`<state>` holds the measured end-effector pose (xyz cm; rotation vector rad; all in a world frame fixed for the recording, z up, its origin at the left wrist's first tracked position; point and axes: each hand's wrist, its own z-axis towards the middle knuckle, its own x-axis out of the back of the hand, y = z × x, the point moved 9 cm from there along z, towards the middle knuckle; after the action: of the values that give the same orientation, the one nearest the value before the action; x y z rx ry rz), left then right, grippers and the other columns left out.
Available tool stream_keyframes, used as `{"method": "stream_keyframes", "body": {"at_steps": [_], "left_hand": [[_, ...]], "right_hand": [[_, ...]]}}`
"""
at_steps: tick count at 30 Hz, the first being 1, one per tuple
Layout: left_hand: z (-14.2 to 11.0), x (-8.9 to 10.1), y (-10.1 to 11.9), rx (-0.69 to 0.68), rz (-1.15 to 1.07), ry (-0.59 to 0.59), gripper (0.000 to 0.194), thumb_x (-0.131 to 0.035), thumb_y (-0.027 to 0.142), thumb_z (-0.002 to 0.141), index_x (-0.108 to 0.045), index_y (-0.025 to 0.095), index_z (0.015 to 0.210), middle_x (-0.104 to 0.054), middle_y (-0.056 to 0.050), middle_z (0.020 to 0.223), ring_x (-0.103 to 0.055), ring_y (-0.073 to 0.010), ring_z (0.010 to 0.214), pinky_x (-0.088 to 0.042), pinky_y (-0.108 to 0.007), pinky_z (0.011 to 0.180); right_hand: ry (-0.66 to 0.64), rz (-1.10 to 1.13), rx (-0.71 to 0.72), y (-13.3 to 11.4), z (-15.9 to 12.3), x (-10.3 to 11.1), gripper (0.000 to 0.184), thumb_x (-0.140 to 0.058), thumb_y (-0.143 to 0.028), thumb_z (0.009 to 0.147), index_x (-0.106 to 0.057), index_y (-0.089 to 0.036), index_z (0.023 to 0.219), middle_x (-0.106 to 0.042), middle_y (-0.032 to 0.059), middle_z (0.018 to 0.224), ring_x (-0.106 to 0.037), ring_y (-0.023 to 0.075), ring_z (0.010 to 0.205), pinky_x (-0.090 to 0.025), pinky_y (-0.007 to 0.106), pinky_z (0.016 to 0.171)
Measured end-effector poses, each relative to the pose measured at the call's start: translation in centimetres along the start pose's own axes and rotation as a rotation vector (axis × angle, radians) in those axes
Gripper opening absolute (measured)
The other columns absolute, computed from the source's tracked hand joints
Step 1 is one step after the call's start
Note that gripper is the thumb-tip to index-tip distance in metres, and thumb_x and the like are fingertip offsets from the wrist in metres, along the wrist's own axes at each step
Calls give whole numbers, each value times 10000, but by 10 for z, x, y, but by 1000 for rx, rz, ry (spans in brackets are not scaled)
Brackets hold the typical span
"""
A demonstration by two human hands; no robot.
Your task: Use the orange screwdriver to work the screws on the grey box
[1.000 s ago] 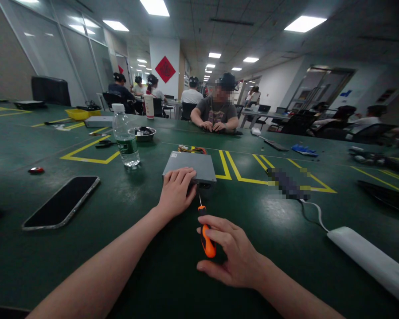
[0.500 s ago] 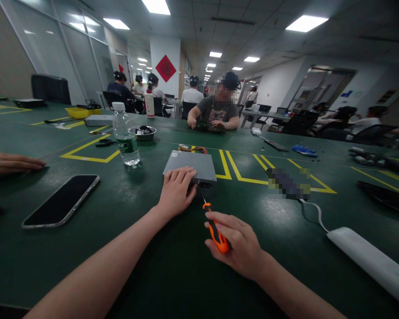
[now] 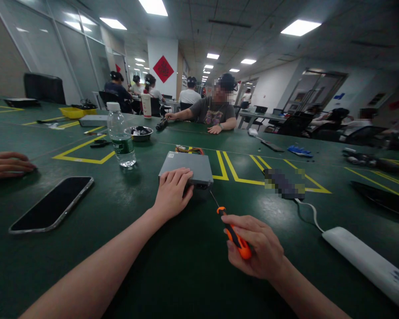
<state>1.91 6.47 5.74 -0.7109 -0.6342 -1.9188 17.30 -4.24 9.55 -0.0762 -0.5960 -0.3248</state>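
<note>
A grey metal computer power supply unit (image 3: 189,165) lies flat on the green table, its bundle of coloured cables (image 3: 189,149) at the far side. My left hand (image 3: 174,188) holds it, fingers over the top and thumb at the near face. In my right hand (image 3: 257,241) is an orange and black screwdriver (image 3: 238,241), closed between fingers and thumb. The screwdriver's thin shaft points up and left, with its tip close by the unit's near right corner. Whether the tip touches the unit, I cannot tell.
A water bottle (image 3: 121,139) and a metal bowl (image 3: 141,134) stand beyond the unit on the left. Nearer lies a phone (image 3: 53,204), with another person's hand (image 3: 8,165) behind it. A white power strip (image 3: 365,259) is at right. A co-worker (image 3: 214,108) sits opposite.
My right hand and the screwdriver have moved rightward, and the handle now tilts more. My left hand keeps its hold on the unit. Another person's hand has appeared at left; the co-worker opposite reaches sideways.
</note>
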Motion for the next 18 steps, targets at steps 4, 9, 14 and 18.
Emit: {"method": "stream_keyframes", "body": {"at_steps": [4, 9, 14, 18], "left_hand": [[0, 1, 1, -4, 1, 5, 301, -472, 266, 848, -493, 208, 1142, -555, -64, 1227, -462, -232, 1148, -304, -405, 946], [0, 2, 1, -6, 7, 6, 297, -472, 273, 849, -494, 207, 1137, -560, -66, 1220, -468, -236, 1137, -307, -412, 940], [0, 2, 1, -8, 5, 4, 297, -466, 270, 849, -490, 214, 1140, -555, -69, 1226, -466, -243, 1139, -306, -420, 936], [0, 1, 1, -10, 8, 2, 304, -472, 269, 846, -484, 218, 1146, -553, -68, 1229, -463, -242, 1140, -306, -423, 932]], "right_hand": [[6, -7, 1, 1, -1, -2, 308, -550, -106, 757, -455, -159, 1045, -656, 122, 931, -669, 190, 778, -568, 301, 595], [12, -31, 7, 2, -1, -3, 291, -546, -119, 779, -467, -176, 1053, -656, 106, 948, -670, 183, 779, -570, 295, 599], [-123, -53, 55, -8, 0, -17, 281, -471, -285, 865, -465, -120, 1092, -610, 179, 1017, -646, 217, 872, -562, 331, 662], [-241, -119, 107, -16, 3, -26, 275, -360, -299, 931, -509, -128, 1086, -604, 174, 1011, -620, 221, 918, -539, 340, 689]]}}
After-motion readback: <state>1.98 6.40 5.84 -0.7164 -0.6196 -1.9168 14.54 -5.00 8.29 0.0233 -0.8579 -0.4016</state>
